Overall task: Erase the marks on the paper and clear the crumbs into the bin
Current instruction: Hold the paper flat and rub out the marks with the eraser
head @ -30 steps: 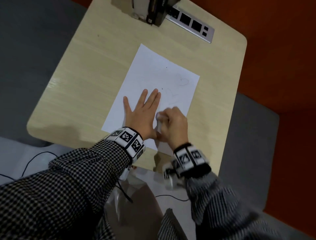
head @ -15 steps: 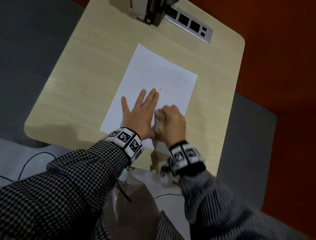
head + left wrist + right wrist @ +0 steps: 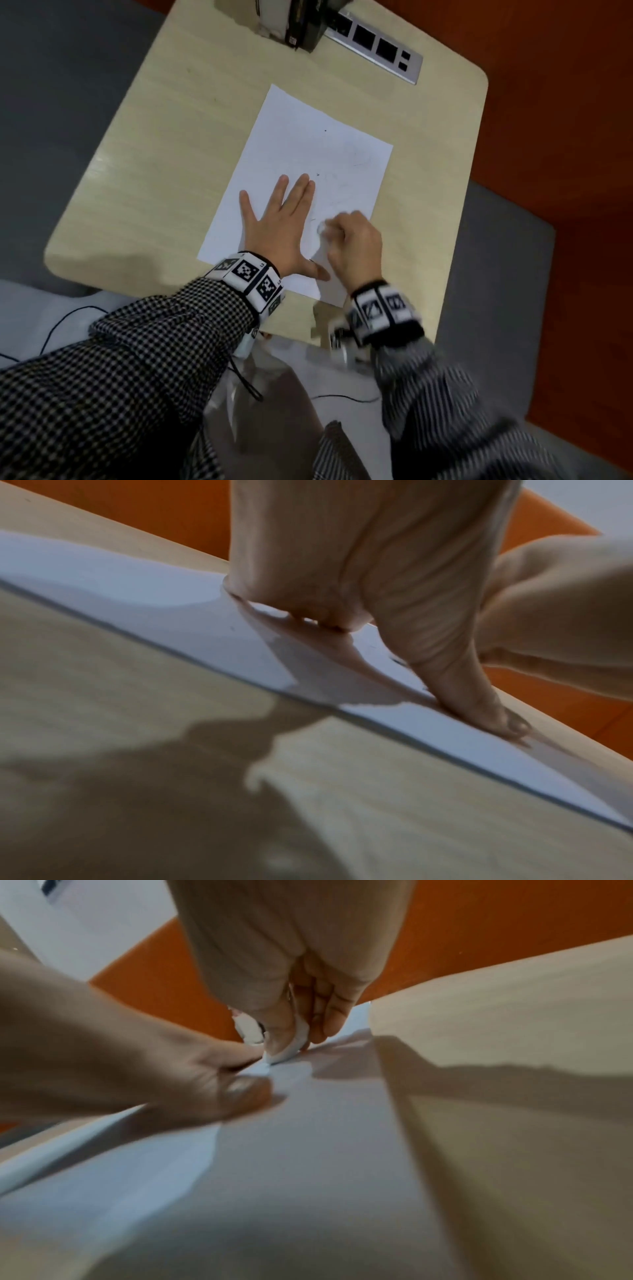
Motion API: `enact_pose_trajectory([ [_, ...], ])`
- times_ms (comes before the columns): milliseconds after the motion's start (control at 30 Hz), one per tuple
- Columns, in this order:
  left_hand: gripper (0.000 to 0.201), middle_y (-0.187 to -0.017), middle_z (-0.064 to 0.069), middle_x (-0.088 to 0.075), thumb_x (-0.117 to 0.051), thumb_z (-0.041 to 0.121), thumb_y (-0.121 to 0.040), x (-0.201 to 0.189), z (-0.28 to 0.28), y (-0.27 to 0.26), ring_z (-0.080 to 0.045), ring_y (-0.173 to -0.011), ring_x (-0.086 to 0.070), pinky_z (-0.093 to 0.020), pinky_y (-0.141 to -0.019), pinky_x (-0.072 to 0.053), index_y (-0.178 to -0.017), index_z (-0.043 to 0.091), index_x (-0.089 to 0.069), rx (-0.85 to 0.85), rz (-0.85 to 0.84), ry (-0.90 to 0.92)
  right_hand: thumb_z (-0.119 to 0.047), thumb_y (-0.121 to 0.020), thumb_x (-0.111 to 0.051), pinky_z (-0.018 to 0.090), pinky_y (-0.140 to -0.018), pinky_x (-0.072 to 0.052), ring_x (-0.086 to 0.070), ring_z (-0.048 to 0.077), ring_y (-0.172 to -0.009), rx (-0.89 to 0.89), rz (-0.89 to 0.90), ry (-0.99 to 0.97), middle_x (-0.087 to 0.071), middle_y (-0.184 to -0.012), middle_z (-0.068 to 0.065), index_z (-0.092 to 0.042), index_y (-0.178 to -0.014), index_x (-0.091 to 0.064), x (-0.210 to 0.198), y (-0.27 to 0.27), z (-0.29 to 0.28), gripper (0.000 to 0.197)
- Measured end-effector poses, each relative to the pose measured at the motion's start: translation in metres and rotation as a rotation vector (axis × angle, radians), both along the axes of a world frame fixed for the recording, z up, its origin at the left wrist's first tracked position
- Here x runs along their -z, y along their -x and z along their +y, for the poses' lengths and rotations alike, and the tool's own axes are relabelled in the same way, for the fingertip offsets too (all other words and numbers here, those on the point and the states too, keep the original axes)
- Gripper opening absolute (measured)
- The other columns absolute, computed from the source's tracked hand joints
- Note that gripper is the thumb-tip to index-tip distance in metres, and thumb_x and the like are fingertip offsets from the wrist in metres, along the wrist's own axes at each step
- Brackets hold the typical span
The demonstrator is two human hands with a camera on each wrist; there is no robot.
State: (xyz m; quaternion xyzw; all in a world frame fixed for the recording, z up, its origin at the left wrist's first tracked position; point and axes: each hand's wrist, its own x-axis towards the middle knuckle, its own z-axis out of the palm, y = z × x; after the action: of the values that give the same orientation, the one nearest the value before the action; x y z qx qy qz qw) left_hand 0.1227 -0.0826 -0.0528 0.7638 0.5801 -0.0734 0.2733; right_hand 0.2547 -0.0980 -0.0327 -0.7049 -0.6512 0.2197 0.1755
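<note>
A white sheet of paper lies on the light wooden table, with faint pencil marks toward its right side. My left hand lies flat on the sheet with straight, spread fingers, and its thumb presses near the front edge. Beside it, my right hand pinches a white eraser, its tip touching the paper just right of my left thumb. The eraser peeks out at the right hand's knuckles. No bin shows in any view.
A grey power strip and a dark box lie at the table's far edge. Two small dark specks sit on the sheet. Orange floor lies to the right, grey floor to the left, cables near my lap.
My right hand with the eraser has shifted slightly right and away from my left hand in small rubbing strokes. The left hand stays flat on the paper.
</note>
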Motion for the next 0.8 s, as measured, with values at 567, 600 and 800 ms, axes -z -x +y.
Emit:
enact_pose_trajectory([
  [567,0.144,-0.154,0.007,0.036,-0.063,0.088,-0.046,0.001,-0.003,-0.014,-0.025,-0.142,0.033,-0.076,-0.101,0.007,-0.147,0.037,0.025,0.002,0.008,0.032,-0.011,-0.082,-0.056,0.025,-0.058,-0.03,-0.056,0.031,-0.068,-0.068,-0.038,0.066,-0.058,-0.076,0.018,-0.001,-0.075,-0.065,-0.007,-0.004,0.024,0.015],
  [600,0.144,-0.154,0.007,0.036,-0.064,0.088,-0.045,0.001,-0.002,-0.014,-0.025,-0.142,0.033,-0.076,-0.101,0.007,-0.147,0.037,0.024,-0.006,0.005,0.034,-0.01,-0.083,-0.057,0.025,-0.059,-0.03,-0.056,0.031,-0.07,-0.046,-0.035,0.066,-0.059,-0.079,0.018,-0.001,-0.077,-0.066,-0.005,-0.005,0.032,0.013],
  [800,0.141,-0.153,0.006,0.037,-0.063,0.086,-0.049,0.001,-0.002,-0.014,-0.025,-0.142,0.033,-0.076,-0.101,0.006,-0.147,0.036,0.025,0.002,0.013,0.044,-0.012,-0.08,-0.055,0.029,-0.052,-0.033,-0.05,0.025,-0.057,-0.047,-0.009,0.045,-0.055,-0.067,0.017,0.002,-0.066,-0.06,-0.007,-0.005,-0.005,0.02],
])
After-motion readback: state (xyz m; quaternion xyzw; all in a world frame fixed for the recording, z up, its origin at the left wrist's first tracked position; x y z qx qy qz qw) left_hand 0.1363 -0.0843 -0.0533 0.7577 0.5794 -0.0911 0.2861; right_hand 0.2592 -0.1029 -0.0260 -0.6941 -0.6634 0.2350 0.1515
